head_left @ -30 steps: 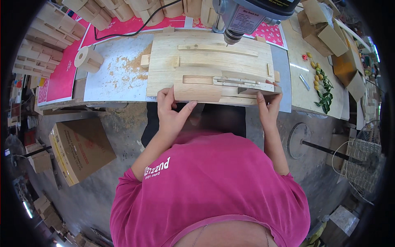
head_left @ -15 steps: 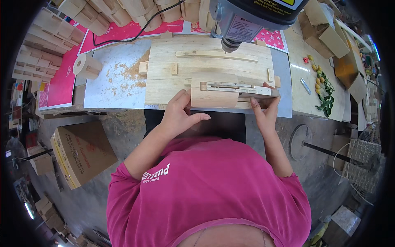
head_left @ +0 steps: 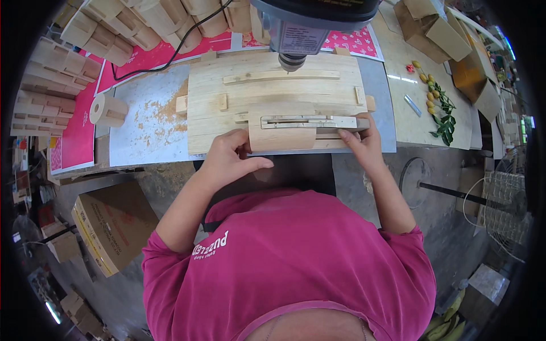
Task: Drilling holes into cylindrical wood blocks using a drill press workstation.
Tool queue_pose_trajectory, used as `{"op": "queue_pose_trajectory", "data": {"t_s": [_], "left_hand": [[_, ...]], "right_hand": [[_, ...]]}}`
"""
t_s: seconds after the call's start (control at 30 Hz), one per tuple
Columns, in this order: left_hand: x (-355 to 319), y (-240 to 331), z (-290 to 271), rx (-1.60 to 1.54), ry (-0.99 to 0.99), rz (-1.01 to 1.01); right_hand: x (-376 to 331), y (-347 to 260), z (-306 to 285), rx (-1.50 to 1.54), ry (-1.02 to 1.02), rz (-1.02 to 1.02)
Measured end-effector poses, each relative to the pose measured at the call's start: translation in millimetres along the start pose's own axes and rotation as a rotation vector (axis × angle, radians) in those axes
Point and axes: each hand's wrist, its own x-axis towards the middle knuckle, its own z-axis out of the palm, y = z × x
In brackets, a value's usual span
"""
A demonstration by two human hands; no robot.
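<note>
A pale wooden cylinder (head_left: pixel 282 138) with a slot along its upper side lies crosswise on the near part of a wooden board jig (head_left: pixel 207 91). In that slot sits a long, flat wooden strip (head_left: pixel 344 122) with a narrow opening along it; its right end sticks out past the cylinder. My right hand (head_left: pixel 367 145) pinches this protruding end between thumb and fingers. At the cylinder's left end, my left hand (head_left: pixel 227 161) has its fingers curled against the wood, the thumb stretched out to the side. Its fingertips are partly hidden.
Above the board's far side hangs a drill press head (head_left: pixel 310 34) with its chuck (head_left: pixel 291 61). Another cylinder (head_left: pixel 108 110) stands left beside sawdust, and stacked cylinders (head_left: pixel 57 94) fill the far left. Yellow fruit with leaves (head_left: pixel 443 116) lies right, near open cardboard boxes (head_left: pixel 449 40).
The strip has slid left and settled level in the cylinder's slot, my right hand moving with it. My left hand stays at the cylinder's left end. The whole view has shifted slightly.
</note>
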Motion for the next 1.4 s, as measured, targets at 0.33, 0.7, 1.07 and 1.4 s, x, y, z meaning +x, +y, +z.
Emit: {"op": "queue_pose_trajectory", "data": {"t_s": [0.33,0.7,1.07,1.4], "left_hand": [[49.8,-16.2,21.5,-0.794,0.658,0.128],[56.4,-12.4,32.9,-0.652,0.388,0.162],[60.8,-11.5,37.7,-0.736,0.354,0.203],[2.5,-45.6,27.7,-0.09,0.549,0.372]], "right_hand": [[45.1,20.9,-9.3,0.644,-0.104,0.001],[49.7,4.6,5.6,0.617,-0.271,0.149],[49.1,6.8,1.1,0.613,-0.267,0.11],[6.7,22.9,-0.3,0.173,0.015,-0.272]]}}
